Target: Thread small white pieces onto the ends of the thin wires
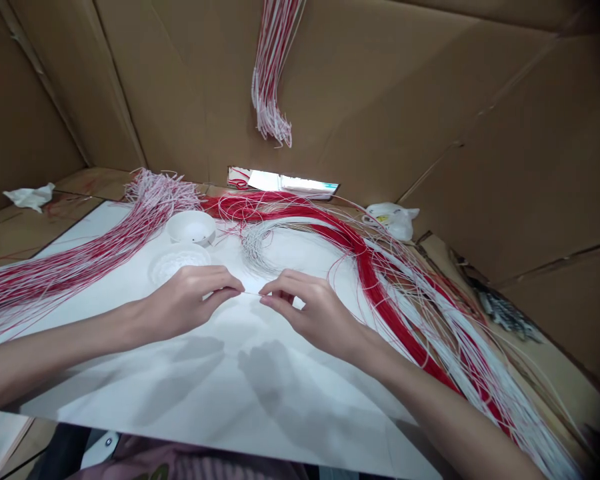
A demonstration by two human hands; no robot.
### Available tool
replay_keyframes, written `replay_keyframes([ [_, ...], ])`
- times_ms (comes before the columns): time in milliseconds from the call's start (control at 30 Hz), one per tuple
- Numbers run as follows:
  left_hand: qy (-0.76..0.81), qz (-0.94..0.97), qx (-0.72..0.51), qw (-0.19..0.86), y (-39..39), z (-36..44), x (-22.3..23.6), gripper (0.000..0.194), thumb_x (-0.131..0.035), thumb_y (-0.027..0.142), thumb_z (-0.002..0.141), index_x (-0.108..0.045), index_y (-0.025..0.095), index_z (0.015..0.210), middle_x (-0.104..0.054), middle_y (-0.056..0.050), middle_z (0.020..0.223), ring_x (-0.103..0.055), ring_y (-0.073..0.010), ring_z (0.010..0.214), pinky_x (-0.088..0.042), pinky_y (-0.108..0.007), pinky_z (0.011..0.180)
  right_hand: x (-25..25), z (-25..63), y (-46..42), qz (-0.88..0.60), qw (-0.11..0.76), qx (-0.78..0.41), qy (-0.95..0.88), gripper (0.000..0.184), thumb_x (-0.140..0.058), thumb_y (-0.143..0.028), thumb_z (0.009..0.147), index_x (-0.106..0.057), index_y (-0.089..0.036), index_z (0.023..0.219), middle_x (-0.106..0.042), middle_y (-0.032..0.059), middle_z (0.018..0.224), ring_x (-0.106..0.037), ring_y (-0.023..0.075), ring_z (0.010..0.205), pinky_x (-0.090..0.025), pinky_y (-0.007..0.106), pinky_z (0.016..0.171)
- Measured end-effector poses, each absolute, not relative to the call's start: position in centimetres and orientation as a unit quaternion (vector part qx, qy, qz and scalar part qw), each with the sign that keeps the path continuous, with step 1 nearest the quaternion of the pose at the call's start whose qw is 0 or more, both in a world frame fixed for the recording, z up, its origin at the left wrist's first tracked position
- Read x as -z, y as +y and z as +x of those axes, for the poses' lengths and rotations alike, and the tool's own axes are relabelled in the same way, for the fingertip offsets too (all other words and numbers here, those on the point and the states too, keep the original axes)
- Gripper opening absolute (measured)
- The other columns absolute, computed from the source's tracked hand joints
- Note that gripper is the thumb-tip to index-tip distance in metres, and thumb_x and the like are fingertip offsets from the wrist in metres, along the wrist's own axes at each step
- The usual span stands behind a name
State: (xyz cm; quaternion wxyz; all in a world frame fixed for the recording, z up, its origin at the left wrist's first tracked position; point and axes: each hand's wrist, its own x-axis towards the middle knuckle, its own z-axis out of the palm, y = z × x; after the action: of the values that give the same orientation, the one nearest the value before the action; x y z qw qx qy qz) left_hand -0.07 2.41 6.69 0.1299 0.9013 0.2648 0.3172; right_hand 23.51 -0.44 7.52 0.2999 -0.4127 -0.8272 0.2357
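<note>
Both hands are working over the middle of the white-topped table [305, 427], raised a little above it and casting shadows toward the near edge. Left hand [187, 303] is pinching one end of a short stretch of fine pale thread [251, 293] between thumb and fingertips; right hand [313, 303] is pinching the other end likewise. Thread is running nearly level across the small gap between them. Whether it is continuing inside the fingers, cannot tell.

Just beyond the left hand, two white bowls are sitting: the nearer bowl [153, 270] is holding small white pieces, too fine to identify; the farther bowl [177, 227] is showing a few dark specks. Beside them, toward the far edge, a loose coil of whitish thread [253, 243] is lying.

A red-and-white strand bundle [115, 233] is stretching from the far left corner along the left edge, pale tips massed at its far end. A red hank [375, 287] is curving from the far edge down the right side, white strands [460, 333] tangling alongside. Beyond the far edge, another strand bundle [273, 80] is hanging before a cardboard wall [180, 100].
</note>
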Motion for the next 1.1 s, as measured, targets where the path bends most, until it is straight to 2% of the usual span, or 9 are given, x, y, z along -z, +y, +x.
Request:
replay_keyframes([
  [333,0.271,0.905,-0.286,0.159,2.6,-0.3,-7.1,0.016,-0.053,0.014,0.092,-0.068,0.019,0.091,-0.072,0.0,0.083,-0.066,-0.0124,0.071,-0.049,-0.022,0.066,-8.4,24.8,0.0,-0.427,0.212,-0.249,-0.843,0.01,-0.06,-0.022,0.092,-0.066,-0.02,0.084,-0.062,-0.0004,0.076,-0.053,0.012,0.066,-0.041,0.025,0.061],
  [500,0.242,0.918,-0.261,0.174,2.5,0.1,-6.0,0.021,-0.049,0.01,0.093,-0.068,0.018,0.092,-0.071,-0.001,0.08,-0.065,-0.0121,0.07,-0.047,-0.022,0.065,-7.0,23.6,-0.3,-0.445,0.213,-0.302,-0.816,0.007,-0.059,-0.018,0.091,-0.066,-0.02,0.09,-0.066,-0.0001,0.082,-0.057,0.012,0.068,-0.043,0.024,0.062],
  [600,0.225,0.927,-0.238,0.185,2.2,0.4,-5.5,0.021,-0.047,0.011,0.094,-0.067,0.016,0.095,-0.07,-0.002,0.08,-0.063,-0.0125,0.07,-0.046,-0.022,0.065,-5.6,22.6,-0.7,-0.445,0.232,-0.319,-0.804,0.006,-0.061,-0.019,0.09,-0.067,-0.02,0.087,-0.066,-0.0007,0.081,-0.056,0.011,0.066,-0.043,0.023,0.061],
  [767,0.245,0.925,-0.143,0.251,3.7,-0.7,-7.8,0.015,-0.052,0.021,0.094,-0.067,0.018,0.097,-0.07,-0.003,0.091,-0.063,-0.0127,0.079,-0.045,-0.022,0.071,-4.2,21.7,-0.9,-0.437,0.265,-0.313,-0.801,0.008,-0.062,-0.02,0.09,-0.068,-0.021,0.085,-0.067,-0.0016,0.08,-0.055,0.0103,0.066,-0.042,0.023,0.064],
  [867,0.332,0.914,-0.11,0.208,6.6,-2.7,-10.0,0.019,-0.055,0.032,0.092,-0.065,0.019,0.102,-0.069,-0.004,0.098,-0.063,-0.0149,0.086,-0.045,-0.023,0.076,-3.5,22.1,0.1,-0.463,0.244,-0.275,-0.806,0.011,-0.061,-0.017,0.089,-0.069,-0.02,0.082,-0.067,-0.001,0.079,-0.055,0.0105,0.066,-0.041,0.023,0.064],
  [1000,0.395,0.898,0.086,0.173,10.5,-5.2,-10.6,0.02,-0.058,0.028,0.087,-0.066,0.019,0.102,-0.068,-0.005,0.095,-0.062,-0.0183,0.082,-0.043,-0.024,0.068,-1.4,23.2,2.3,-0.517,0.223,-0.201,-0.802,0.011,-0.06,-0.013,0.087,-0.068,-0.019,0.082,-0.067,-0.0001,0.08,-0.056,0.0119,0.068,-0.04,0.024,0.065],
  [1100,0.392,0.889,0.159,0.175,11.7,-5.8,-9.1,0.015,-0.058,0.022,0.082,-0.066,0.017,0.093,-0.067,-0.006,0.088,-0.059,-0.0185,0.075,-0.04,-0.025,0.063,0.6,24.2,3.8,-0.541,0.24,-0.164,-0.789,0.012,-0.056,-0.014,0.088,-0.066,-0.018,0.083,-0.066,0.002,0.083,-0.058,0.0142,0.072,-0.039,0.025,0.067],
])
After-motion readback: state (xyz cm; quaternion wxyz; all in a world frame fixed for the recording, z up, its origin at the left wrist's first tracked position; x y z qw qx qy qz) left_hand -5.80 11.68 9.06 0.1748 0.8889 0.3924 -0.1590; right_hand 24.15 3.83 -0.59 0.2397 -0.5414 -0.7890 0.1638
